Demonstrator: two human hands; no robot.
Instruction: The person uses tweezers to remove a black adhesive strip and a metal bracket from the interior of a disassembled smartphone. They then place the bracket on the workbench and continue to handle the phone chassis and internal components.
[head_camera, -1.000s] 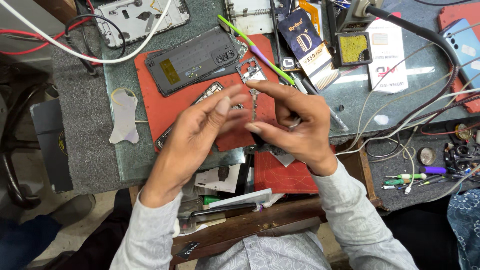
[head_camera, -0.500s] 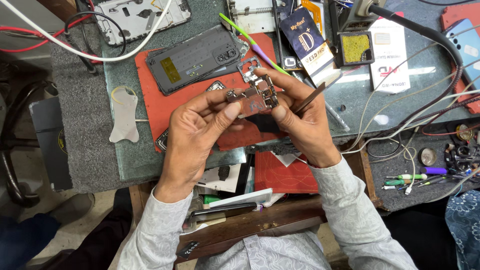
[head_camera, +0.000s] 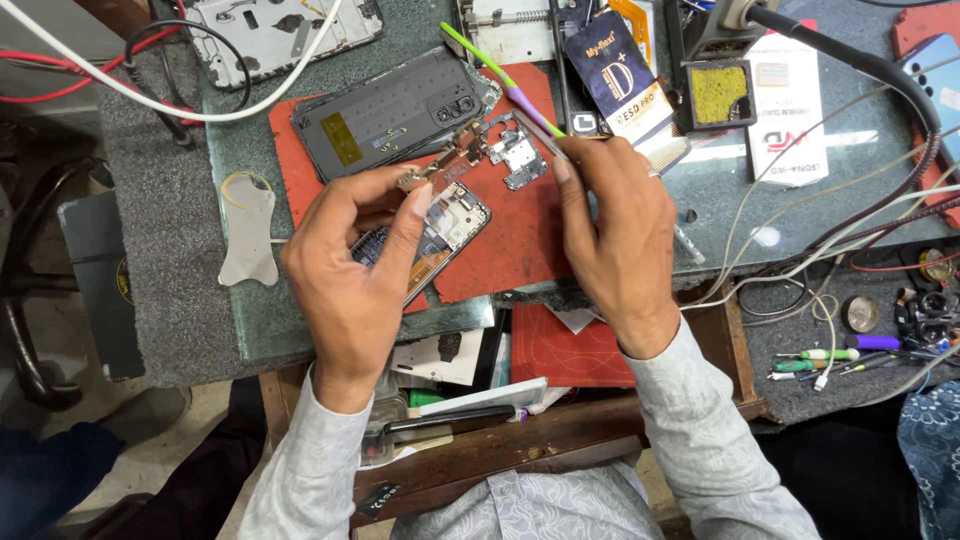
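My left hand (head_camera: 360, 270) pinches a small copper-coloured flex part (head_camera: 432, 176) between thumb and forefinger, just above an opened phone (head_camera: 445, 232) lying on a red mat (head_camera: 505, 250). With my right hand (head_camera: 615, 230) I grip thin metal tweezers (head_camera: 538, 130), their tip pointing at a small circuit board (head_camera: 515, 158) on the mat. A dark grey phone back cover (head_camera: 395, 110) lies beyond the two hands.
A green and purple pry stick (head_camera: 498, 72), a dark blue packet (head_camera: 615, 80) and a yellow sponge in a black holder (head_camera: 720, 95) lie at the far side. A white plastic pick (head_camera: 245, 235) is left, and cables and screwdrivers (head_camera: 830, 360) right.
Both hands have moved away from my body toward the far side, uncovering the opened phone. The part stays in my left fingers, and the tweezers have swung up toward the small board.
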